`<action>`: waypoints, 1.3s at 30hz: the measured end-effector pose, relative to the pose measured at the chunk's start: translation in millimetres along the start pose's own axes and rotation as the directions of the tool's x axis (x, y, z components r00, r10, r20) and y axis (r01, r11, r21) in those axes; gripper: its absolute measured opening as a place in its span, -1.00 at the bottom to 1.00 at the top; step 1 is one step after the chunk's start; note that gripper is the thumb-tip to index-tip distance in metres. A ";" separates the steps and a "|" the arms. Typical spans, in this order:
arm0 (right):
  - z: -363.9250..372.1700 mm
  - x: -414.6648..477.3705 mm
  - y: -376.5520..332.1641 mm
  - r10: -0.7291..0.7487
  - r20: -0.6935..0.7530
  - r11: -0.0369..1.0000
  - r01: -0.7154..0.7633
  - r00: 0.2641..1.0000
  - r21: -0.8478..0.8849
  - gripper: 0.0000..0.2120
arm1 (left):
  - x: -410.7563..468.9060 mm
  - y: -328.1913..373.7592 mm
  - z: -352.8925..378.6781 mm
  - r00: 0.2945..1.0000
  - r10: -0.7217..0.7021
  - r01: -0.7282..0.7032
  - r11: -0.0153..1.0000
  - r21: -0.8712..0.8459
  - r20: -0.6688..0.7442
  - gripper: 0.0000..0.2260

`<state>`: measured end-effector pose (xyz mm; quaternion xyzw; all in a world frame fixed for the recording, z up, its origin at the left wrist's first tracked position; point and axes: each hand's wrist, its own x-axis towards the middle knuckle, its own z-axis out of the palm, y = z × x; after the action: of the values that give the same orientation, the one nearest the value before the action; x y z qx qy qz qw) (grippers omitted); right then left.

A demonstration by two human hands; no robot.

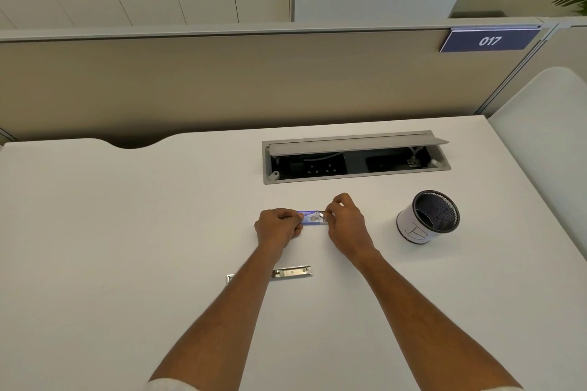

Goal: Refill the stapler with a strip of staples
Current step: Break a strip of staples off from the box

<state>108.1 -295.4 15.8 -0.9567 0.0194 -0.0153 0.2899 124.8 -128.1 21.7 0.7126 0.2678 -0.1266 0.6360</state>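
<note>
A small blue and white staple box (309,218) is held just above the white desk (127,232) between both hands. My left hand (278,227) grips its left end. My right hand (344,219) pinches at its right end, where a bit of metal shows at my fingertips; whether that is a staple strip I cannot tell. The metal stapler (290,272) lies flat on the desk nearer to me, opened out, and my left forearm crosses over its middle and hides that part.
A black mesh pen cup (427,217) with a white paper wrap stands to the right of my hands. Behind them an open grey cable box (355,157) with sockets is set into the desk. A beige partition with a "017" sign (489,40) closes the back.
</note>
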 end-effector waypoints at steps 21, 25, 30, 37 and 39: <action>-16.8 -13.6 18.4 0.464 -0.133 0.730 -0.293 0.876 0.617 -0.94 | -0.1 -3.7 -4.5 0.999 -0.009 0.009 1.000 -0.016 0.035 -0.92; -14.6 -16.8 16.6 0.370 -0.166 0.848 -0.259 0.914 0.463 -0.83 | -0.7 -3.6 -5.1 0.999 -0.011 0.012 1.000 -0.024 0.033 -0.89; -13.8 -26.1 10.0 0.197 -0.202 0.945 -0.131 0.959 0.300 -0.85 | -2.2 -3.6 -4.6 1.000 -0.001 0.002 1.000 -0.022 0.029 -0.89; 3.9 -46.1 -6.9 -0.056 -0.112 0.989 0.071 0.992 0.131 -0.84 | -3.0 -3.4 -4.2 1.000 0.023 -0.023 1.000 -0.013 0.018 -0.91; 9.2 -49.3 -7.4 -0.050 -0.086 0.993 0.059 0.995 0.104 -0.83 | -3.6 -3.0 -4.3 0.999 0.036 -0.035 0.999 -0.013 0.016 -0.89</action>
<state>59.4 -281.9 11.3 -0.9387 0.0045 -0.0639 0.3387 119.5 -124.5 21.7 0.7120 0.2508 -0.1193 0.6449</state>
